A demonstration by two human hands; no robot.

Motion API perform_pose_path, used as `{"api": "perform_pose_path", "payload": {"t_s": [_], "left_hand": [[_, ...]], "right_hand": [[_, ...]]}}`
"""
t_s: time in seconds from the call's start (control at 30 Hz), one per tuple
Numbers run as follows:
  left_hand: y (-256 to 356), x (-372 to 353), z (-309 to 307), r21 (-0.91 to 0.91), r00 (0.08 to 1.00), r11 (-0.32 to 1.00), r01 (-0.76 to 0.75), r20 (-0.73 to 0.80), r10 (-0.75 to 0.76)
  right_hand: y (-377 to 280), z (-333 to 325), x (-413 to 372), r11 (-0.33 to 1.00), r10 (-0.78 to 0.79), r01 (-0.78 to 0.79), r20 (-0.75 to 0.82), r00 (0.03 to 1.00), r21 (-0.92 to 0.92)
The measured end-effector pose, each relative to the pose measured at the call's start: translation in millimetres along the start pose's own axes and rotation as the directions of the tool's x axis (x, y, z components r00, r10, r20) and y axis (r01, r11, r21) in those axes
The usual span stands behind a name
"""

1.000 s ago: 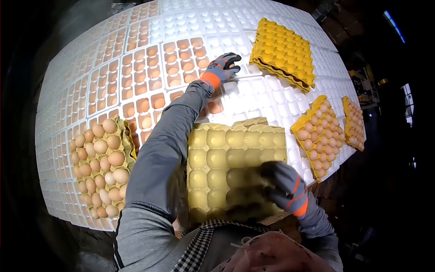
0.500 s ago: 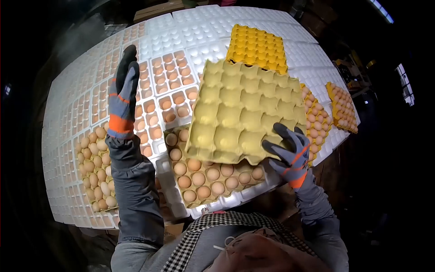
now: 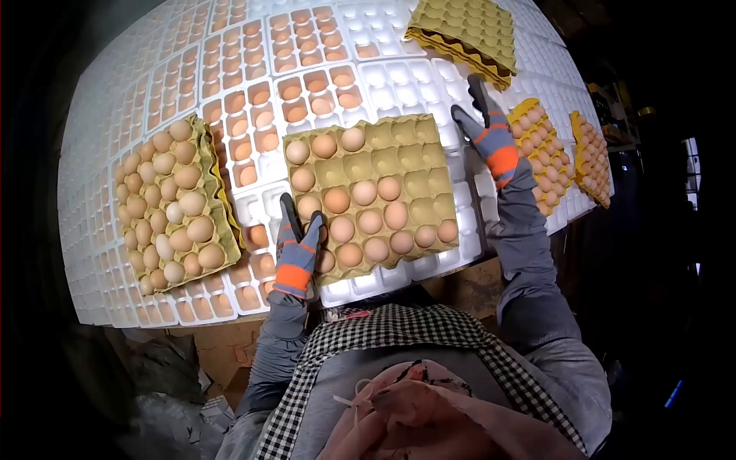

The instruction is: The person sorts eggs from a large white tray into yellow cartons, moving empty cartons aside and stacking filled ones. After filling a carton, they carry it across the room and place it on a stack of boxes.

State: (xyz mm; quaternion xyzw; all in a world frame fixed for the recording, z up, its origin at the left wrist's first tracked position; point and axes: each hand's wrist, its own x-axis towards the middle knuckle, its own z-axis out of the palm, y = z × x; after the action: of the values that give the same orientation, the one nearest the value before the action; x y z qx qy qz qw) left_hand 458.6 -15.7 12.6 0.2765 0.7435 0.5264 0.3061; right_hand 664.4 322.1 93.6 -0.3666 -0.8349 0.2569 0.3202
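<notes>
Centre tray: olive-yellow moulded-pulp egg tray (image 3: 399, 142), square, matte, dimpled cells, sat flat on the near part of the white cellular grid table (image 3: 399, 77). About half its cells are filled with smooth brown eggs (image 3: 370, 221), mostly in the near and left rows; the far-right cells are bare.

Edges and room: the tray's near edge is close to the table's near edge. A strip of open white cells is left on its left and right sides and beyond its far edge. A full pulp tray of brown eggs (image 3: 176, 203) is set to the left, apart from it. A stack of empty yellow pulp trays (image 3: 464, 31) lies far right. Two filled yellow trays (image 3: 540, 153) are placed at the right rim.

Hands, both in grey gloves with orange cuffs:
- Left hand (image 3: 297, 245): laid at the tray's near-left corner, fingers extended and parted, pointing far, touching the tray edge; nothing is clasped.
- Right hand (image 3: 487, 130): held just off the tray's far-right corner, fingers spread, empty, forearm extended from the near right.
</notes>
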Motion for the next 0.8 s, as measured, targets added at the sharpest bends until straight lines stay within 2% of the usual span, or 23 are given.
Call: {"api": "perform_pose_path", "payload": {"t_s": [0.03,0.07,0.1,0.13,0.17,0.23,0.27,0.3,0.37,0.4,0.43,0.47,0.5,0.53,0.57,0.6,0.63,0.67,0.7,0.73,0.77,0.8], "left_hand": [[-5,4,7,-0.050,0.999,0.999,-0.005,-0.039,0.003],[-1,11,8,-0.082,0.998,0.996,0.047,-0.044,-0.051],[4,21,8,-0.113,0.994,0.989,0.094,-0.040,-0.099],[14,23,11,-0.271,0.979,0.943,0.194,-0.010,-0.204],[-25,32,13,-0.243,0.990,0.962,0.122,-0.043,-0.136],[7,24,13,-0.274,0.986,0.952,0.135,-0.062,-0.157],[28,22,14,-0.248,0.986,0.961,0.122,-0.078,-0.145],[41,19,16,-0.220,0.986,0.969,0.115,-0.095,-0.139],[55,17,19,-0.284,0.996,0.955,0.083,-0.008,-0.089],[78,15,29,-0.345,0.999,0.937,0.052,0.012,-0.051],[99,14,45,-0.408,1.000,0.913,0.020,0.026,-0.010],[117,14,65,-0.447,0.998,0.894,-0.036,0.027,0.053],[128,20,83,-0.428,0.989,0.902,-0.064,0.096,0.116],[149,17,109,-0.505,0.981,0.863,-0.023,0.153,0.116],[165,16,140,-0.586,0.968,0.810,-0.010,0.198,0.155],[174,14,174,-0.687,0.955,0.724,0.062,0.251,0.157],[174,18,212,-0.705,0.937,0.708,0.041,0.273,0.217],[168,26,252,-0.690,0.939,0.724,0.014,0.258,0.228],[180,23,281,-0.677,0.934,0.726,0.119,0.325,0.149],[168,35,321,-0.664,0.945,0.745,0.065,0.281,0.167],[183,30,344,-0.641,0.948,0.755,0.138,0.306,0.086],[179,29,361,-0.666,0.945,0.735,0.127,0.305,0.113]], "right_hand": [[21,16,-50,0.953,0.293,-0.300,0.107,0.950,0.053],[15,20,-89,0.832,0.530,-0.552,0.227,0.817,0.047],[-11,20,-111,0.710,0.667,-0.704,0.294,0.684,0.026],[-16,32,-131,0.772,0.616,-0.635,0.218,0.757,0.029],[-16,43,-144,0.826,0.556,-0.564,0.149,0.818,0.018],[-30,38,-143,0.869,0.493,-0.495,0.068,0.868,0.021],[-17,37,-145,0.867,0.467,-0.459,0.006,0.884,0.192],[-18,28,-142,0.864,0.473,-0.461,-0.010,0.881,0.200],[-22,2,-137,0.948,0.310,-0.299,-0.113,0.944,0.109],[-18,-19,-132,0.867,0.451,-0.430,-0.027,0.892,0.251],[2,-34,-130,0.915,0.302,-0.255,-0.111,0.947,0.311],[7,-63,-125,0.893,0.322,-0.273,-0.084,0.943,0.358],[11,-98,-116,0.873,0.347,-0.298,-0.064,0.936,0.386],[35,-127,-110,0.835,0.387,-0.322,-0.061,0.920,0.447],[61,-161,-102,0.867,0.415,-0.372,-0.065,0.908,0.332],[78,-199,-89,0.879,0.476,-0.472,-0.050,0.878,0.066],[123,-220,-84,0.876,0.407,-0.364,-0.081,0.910,0.316],[146,-250,-73,0.848,0.504,-0.486,-0.038,0.863,0.211],[186,-271,-67,0.882,0.470,-0.467,-0.058,0.881,0.066],[235,-285,-64,0.919,0.379,-0.387,-0.102,0.920,-0.079],[271,-297,-61,0.926,0.277,-0.302,-0.134,0.951,-0.226],[280,-305,-59,0.930,0.269,-0.292,-0.129,0.954,-0.223]]}}
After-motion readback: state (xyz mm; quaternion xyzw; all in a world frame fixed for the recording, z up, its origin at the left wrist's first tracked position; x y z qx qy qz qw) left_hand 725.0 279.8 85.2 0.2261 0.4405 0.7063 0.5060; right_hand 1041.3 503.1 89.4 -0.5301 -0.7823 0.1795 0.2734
